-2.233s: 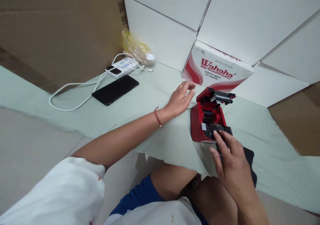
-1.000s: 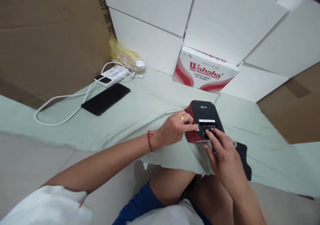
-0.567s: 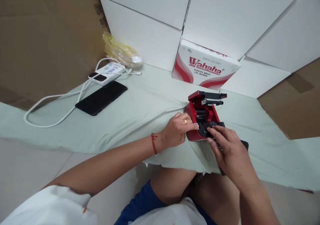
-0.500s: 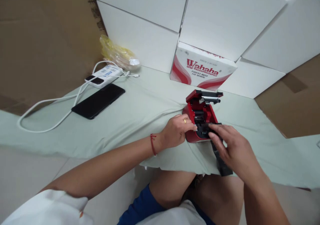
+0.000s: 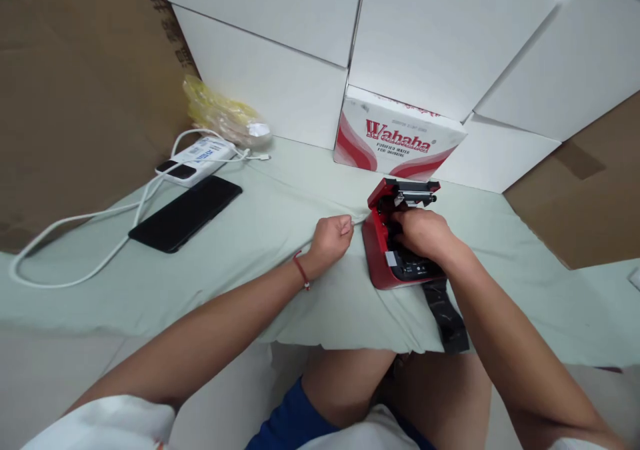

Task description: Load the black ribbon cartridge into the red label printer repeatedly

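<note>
A small red and black device (image 5: 383,260) sits on a pale green cloth (image 5: 280,257) with its lid raised. My right hand (image 5: 423,233) reaches down into the open compartment, fingers curled and hidden inside. My left hand (image 5: 330,237) rests as a loose fist on the cloth just left of the device, pinching a fold of the fabric. A black strip (image 5: 447,317) lies on the cloth in front of the device, under my right forearm.
A black phone (image 5: 185,213), a white power bank (image 5: 195,159) with a white cable (image 5: 75,273), and a yellowish plastic bag (image 5: 220,113) lie at the left. A Wahaha box (image 5: 397,140) and white boxes (image 5: 280,83) stand behind. Brown cardboard (image 5: 75,90) flanks both sides.
The device's lid was shut a second ago and stands raised again now. My right hand went from its front edge into the compartment. My left hand drew back from the device's side onto the cloth.
</note>
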{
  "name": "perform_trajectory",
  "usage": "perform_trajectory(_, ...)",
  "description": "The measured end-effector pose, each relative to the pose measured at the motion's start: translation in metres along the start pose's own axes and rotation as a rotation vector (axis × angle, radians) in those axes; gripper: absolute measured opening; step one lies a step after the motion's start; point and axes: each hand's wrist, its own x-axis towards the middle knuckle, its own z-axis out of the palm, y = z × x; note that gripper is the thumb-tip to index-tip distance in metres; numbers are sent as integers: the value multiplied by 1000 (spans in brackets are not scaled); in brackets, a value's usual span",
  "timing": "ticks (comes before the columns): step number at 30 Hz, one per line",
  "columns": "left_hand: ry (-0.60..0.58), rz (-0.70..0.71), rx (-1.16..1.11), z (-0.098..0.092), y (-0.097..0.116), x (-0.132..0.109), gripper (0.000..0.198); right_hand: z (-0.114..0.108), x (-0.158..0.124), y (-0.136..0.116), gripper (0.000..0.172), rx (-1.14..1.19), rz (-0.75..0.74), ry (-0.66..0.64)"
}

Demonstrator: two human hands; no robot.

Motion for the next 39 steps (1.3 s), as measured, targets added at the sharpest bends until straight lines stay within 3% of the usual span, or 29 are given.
perform_trajectory(5, -8, -14, -2, 2, -2, 3, 50, -25, -52, 27, 35, 106, -79, 58)
perform_trajectory(8, 21, -38, -14, 2, -5, 5, 45, -43, -101, 69, 44, 316, -137, 215)
perform_trajectory(10, 31, -53, -27, 2, -7, 5, 41, -49, -128, 104, 57, 345, -103, 212)
perform_trajectory(13, 33, -64, -51, 3, -7, 6, 38, -41, -147, 146, 61, 368, -59, 109)
perform_trajectory(16, 46, -67, -66, 1, -3, 7, 33, -12, -140, 164, 44, 381, -57, -122)
perform_trajectory(19, 85, -59, -90, -2, 1, 6, 20, 23, -122, 160, 31, 292, 0, -253)
perform_trajectory(21, 98, -38, -143, -3, 0, 4, 8, 41, -110, 152, 31, 217, 71, -238)
perform_trajectory(23, 91, -10, -191, -4, -4, 2, 18, 52, -102, 145, 32, 179, 134, -190)
perform_trajectory(28, 102, 76, -218, -1, -18, 4, 36, 50, -102, 131, 39, 204, 172, -56)
perform_trajectory(35, 147, 50, -232, 6, -14, 12, 31, 51, -92, 89, 28, 191, 13, -57)
perform_trajectory(39, 55, 80, -185, 1, -8, 11, 20, 63, -85, 69, 20, 147, 29, -36)
